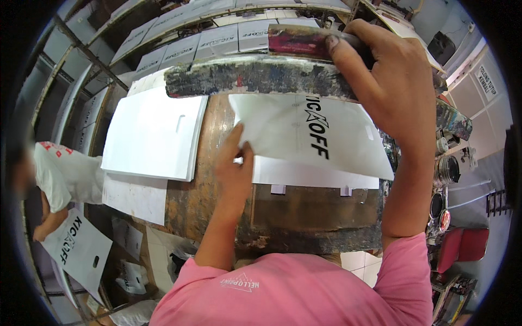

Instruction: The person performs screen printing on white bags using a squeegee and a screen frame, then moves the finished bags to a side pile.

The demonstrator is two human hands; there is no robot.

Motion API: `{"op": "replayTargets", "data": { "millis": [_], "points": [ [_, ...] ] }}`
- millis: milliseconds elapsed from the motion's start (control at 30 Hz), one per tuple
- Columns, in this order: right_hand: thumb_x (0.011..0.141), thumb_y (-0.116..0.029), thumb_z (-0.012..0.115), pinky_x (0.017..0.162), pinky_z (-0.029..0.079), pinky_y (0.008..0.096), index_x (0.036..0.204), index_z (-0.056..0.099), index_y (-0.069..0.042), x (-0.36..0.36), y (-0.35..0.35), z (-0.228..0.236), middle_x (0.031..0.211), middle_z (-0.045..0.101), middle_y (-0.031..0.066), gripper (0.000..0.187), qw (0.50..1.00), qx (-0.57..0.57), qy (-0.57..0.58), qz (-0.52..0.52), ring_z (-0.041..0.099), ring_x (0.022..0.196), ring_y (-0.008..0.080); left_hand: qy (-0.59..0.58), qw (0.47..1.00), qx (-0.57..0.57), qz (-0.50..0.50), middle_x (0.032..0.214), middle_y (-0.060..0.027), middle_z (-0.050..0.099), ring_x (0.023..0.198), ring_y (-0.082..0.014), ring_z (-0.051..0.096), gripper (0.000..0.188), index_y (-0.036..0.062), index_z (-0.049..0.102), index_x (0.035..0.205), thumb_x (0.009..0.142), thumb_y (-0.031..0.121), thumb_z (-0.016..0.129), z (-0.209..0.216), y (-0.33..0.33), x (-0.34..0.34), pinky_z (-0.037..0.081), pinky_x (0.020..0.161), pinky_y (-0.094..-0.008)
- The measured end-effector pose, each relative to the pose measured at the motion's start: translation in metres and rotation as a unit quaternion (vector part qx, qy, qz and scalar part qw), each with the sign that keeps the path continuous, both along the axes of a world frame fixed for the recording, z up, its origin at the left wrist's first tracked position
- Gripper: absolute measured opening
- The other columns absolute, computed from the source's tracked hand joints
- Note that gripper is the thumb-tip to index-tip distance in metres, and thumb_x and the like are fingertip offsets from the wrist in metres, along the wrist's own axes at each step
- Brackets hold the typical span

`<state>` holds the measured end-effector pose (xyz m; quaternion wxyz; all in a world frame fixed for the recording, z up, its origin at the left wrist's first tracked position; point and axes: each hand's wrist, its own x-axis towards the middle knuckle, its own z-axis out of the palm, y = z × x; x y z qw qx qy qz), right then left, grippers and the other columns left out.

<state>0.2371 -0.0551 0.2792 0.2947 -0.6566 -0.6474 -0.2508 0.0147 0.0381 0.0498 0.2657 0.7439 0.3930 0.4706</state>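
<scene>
A paint-crusted screen-printing frame (244,76) is raised at the far side of the table, its near bar facing me. My right hand (394,70) is closed at the right end of that bar, its thumb against a reddish squeegee (293,41) lying along the frame. Below, a white flat bag (348,130) with black lettering is lifted and curved. Pinched at its left edge by my left hand (234,160), slightly blurred, it tilts over a white sheet (315,174) on the printing base. On my left lies a stack of blank white bags (147,136) with cut-out handles.
The stained wooden table (209,163) spans the middle. Racks with printed bags (217,43) stand behind and to the left. A co-worker (70,168) at the left holds a printed bag (76,244). Ink cans (447,169) and a red chair (470,243) are at the right.
</scene>
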Motion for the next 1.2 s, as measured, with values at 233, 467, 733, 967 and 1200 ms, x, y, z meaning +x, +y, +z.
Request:
{"op": "replayTargets", "data": {
  "millis": [233,467,733,967,1200],
  "points": [
    [0.093,-0.043,0.063,0.086,0.045,0.0483,0.089,0.070,-0.002,0.002,-0.001,0.001,0.089,0.072,0.0194,0.042,0.997,-0.021,0.049,-0.048,0.066,0.087,0.0404,-0.036,0.994,-0.076,0.069,0.073,0.0053,0.056,0.061,-0.0037,0.043,0.051,0.0045,0.066,0.144,0.093,-0.002,0.067,0.013,0.076,-0.143,0.036,0.054,-0.0230],
    [0.094,-0.043,0.062,0.085,0.042,0.0457,0.093,0.070,-0.001,-0.015,-0.010,-0.019,0.089,0.071,0.0202,0.043,0.997,0.005,-0.005,-0.078,0.063,0.082,0.0393,0.013,0.988,-0.102,0.119,0.114,-0.0202,0.073,0.076,-0.0177,0.070,0.069,-0.0007,0.056,0.150,0.082,-0.002,0.063,0.008,0.182,-0.303,0.058,0.070,-0.0295],
    [0.095,-0.045,0.064,0.090,0.045,0.0498,0.122,0.068,-0.001,-0.012,-0.019,-0.031,0.090,0.072,0.0232,0.052,0.995,0.005,-0.022,-0.095,0.069,0.090,0.0419,0.122,0.985,-0.033,0.114,0.140,-0.0309,0.062,0.133,-0.0370,0.061,0.070,0.0052,0.051,0.156,0.096,0.029,0.078,0.031,0.179,-0.236,0.045,0.114,-0.0427],
    [0.093,-0.039,0.073,0.093,0.045,0.0485,0.127,0.067,-0.004,-0.046,-0.070,-0.131,0.104,0.062,0.0171,0.049,0.966,-0.259,0.009,-0.023,0.060,0.103,0.0361,-0.500,0.621,-0.512,-0.320,0.154,-0.0298,0.042,0.150,-0.0426,0.038,0.105,-0.0105,0.029,0.152,0.096,0.074,0.057,0.030,-0.089,-0.096,0.031,0.127,-0.0573],
    [0.092,-0.039,0.075,0.081,0.056,0.0478,0.113,0.071,-0.009,-0.062,-0.117,-0.245,0.097,0.070,0.0126,0.038,0.939,-0.317,0.133,0.022,0.068,0.095,0.0347,-0.345,0.651,-0.645,-0.202,0.149,-0.0369,0.042,0.137,-0.0440,0.053,0.127,-0.0170,0.011,0.156,0.093,0.090,0.038,-0.087,-0.091,-0.113,0.046,0.117,-0.0524]
  ]
}}
